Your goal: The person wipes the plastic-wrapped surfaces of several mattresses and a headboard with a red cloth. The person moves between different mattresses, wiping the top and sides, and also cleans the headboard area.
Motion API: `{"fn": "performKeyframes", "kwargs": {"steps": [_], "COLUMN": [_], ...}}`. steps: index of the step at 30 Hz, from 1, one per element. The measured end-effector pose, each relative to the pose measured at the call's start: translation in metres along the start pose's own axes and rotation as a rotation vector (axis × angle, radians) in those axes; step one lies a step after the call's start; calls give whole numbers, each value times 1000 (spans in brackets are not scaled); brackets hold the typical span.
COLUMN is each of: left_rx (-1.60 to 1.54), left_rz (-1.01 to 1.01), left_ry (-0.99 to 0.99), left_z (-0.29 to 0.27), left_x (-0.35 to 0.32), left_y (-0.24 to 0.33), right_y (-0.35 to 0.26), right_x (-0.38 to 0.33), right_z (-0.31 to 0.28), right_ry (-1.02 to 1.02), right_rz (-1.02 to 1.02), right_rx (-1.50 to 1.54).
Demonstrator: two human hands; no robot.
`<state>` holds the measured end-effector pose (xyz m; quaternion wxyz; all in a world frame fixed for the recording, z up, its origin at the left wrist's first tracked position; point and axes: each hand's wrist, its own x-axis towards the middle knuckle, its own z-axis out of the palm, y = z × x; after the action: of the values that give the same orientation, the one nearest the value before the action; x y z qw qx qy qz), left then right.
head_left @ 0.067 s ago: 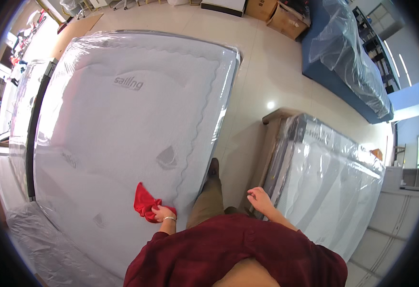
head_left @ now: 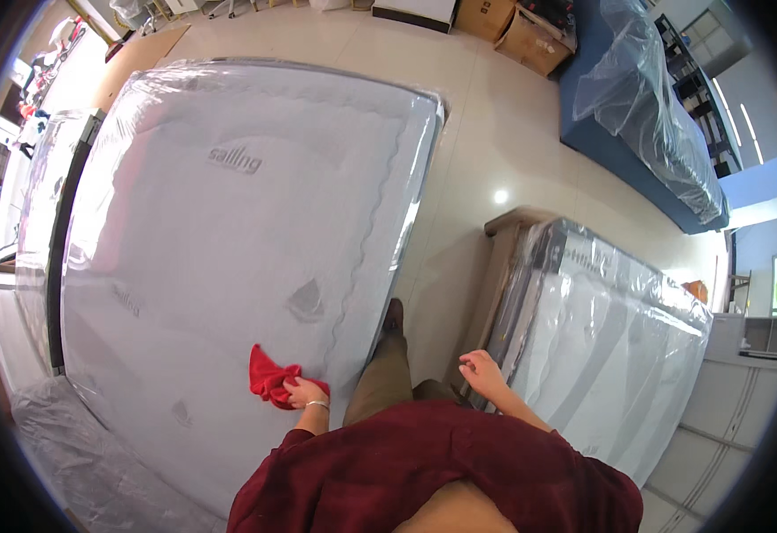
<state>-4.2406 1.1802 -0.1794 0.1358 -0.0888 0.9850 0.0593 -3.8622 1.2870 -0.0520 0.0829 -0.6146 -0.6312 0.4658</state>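
A crumpled red cloth is in my left hand, whose fingers are closed on it. The cloth rests against a large white mattress in clear plastic wrap, near its right edge, and one pointed corner trails off to the far left. A bracelet circles my left wrist. My right hand is held low at my right side with its fingers curled in, and nothing shows in them. It is beside a second plastic-wrapped mattress, white with a grey border.
Tiled floor runs between the two mattresses, with my shoe beside the large one. A blue upholstered piece under loose plastic stands at the far right, near cardboard boxes. Crumpled plastic sheeting lies at the near left.
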Motion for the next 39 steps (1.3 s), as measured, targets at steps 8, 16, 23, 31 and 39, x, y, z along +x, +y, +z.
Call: {"fn": "performKeyframes", "kwargs": {"steps": [8, 16, 23, 31, 39], "left_rx": [69, 58, 83, 86, -830], "left_rz": [528, 664, 681, 583, 722], "left_ry": [-176, -222, -303, -292, -1215], "left_z": [63, 121, 150, 175, 222], "left_x": [-136, -245, -303, -343, -354], "left_y": [219, 434, 587, 707, 945], "right_y": [30, 65, 55, 49, -26], "right_x": [97, 241, 347, 479, 654], "right_z": [-122, -262, -378, -464, -567], "right_ry": [151, 47, 91, 33, 5], "right_rz": [91, 99, 74, 55, -59], "right_rx": [-68, -149, -175, -249, -220]}}
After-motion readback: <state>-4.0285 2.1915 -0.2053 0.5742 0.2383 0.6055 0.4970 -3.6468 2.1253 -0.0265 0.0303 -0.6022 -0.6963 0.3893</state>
